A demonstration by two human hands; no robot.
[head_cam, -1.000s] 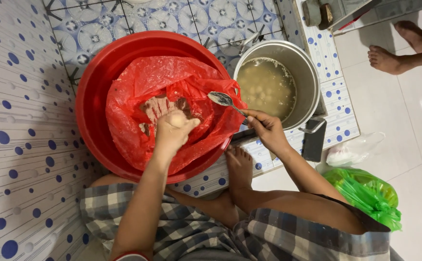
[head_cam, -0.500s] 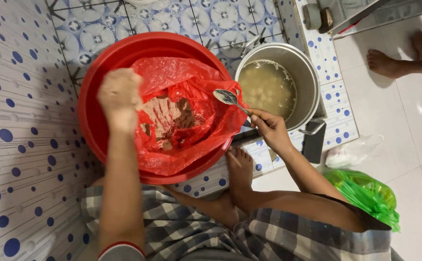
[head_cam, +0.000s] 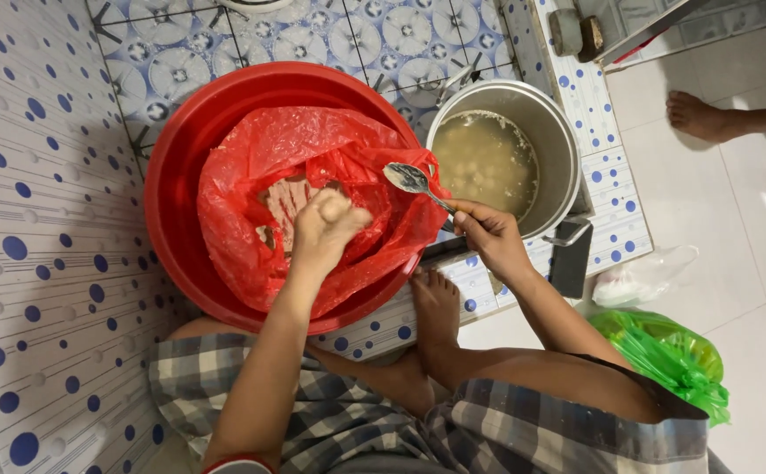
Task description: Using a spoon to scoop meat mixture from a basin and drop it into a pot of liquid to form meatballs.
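Observation:
A big red basin (head_cam: 181, 149) sits on the tiled floor with a red plastic bag (head_cam: 295, 149) open inside it. Pale pinkish meat pieces (head_cam: 282, 202) lie in the bag. My left hand (head_cam: 326, 228) is down in the bag, fingers curled on the meat. Over the bag's right edge my right hand (head_cam: 488, 237) holds a metal spoon (head_cam: 409, 178), its bowl pointing left. Right beside it stands a steel pot (head_cam: 558, 149) of cloudy liquid with pale lumps.
My bare foot (head_cam: 436, 307) rests on the raised tile step by the basin. A green plastic bag (head_cam: 672, 355) and a clear bag (head_cam: 642, 276) lie on the white floor at right. Another person's foot (head_cam: 703, 114) is at the upper right. A dark object (head_cam: 570, 257) leans by the pot.
My left hand lifted out to the basin's left side, then came back down into the bag onto the meat. The right hand with the spoon stayed almost still.

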